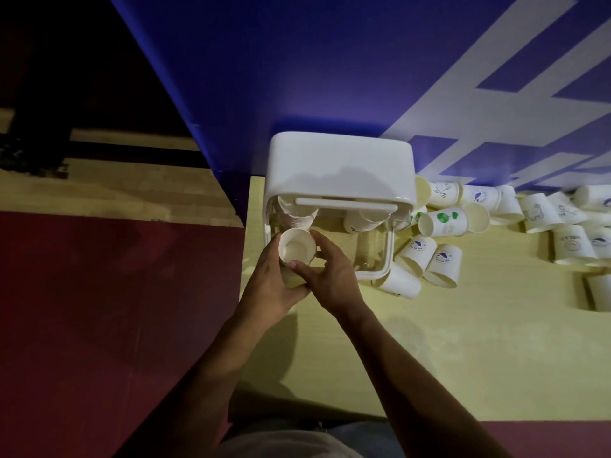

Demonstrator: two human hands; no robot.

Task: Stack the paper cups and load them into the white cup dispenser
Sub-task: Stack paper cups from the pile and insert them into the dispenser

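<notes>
Right, head view, the only one I've got; both hands are on the cup stack (296, 247), held just in front of the left bay of the white dispenser (337, 166), top cup's mouth facing up at me. Left hand (272, 282) is curled round the lower part; right hand (332, 276) pinches near the rim w/ thumb and fingers, a narrow grip.

Risks as I judge them: paper is soft, so too hard a pinch could dent the rim and jam the bay; a tilted stack may catch on the dispenser frame; cups already sit in both bays, so room looks tight, esp. on the left. The loose cups (443, 223) lie on their sides on the yellow table (429, 342) beside the dispenser; a nudge could roll them off, prob. rightward.
</notes>
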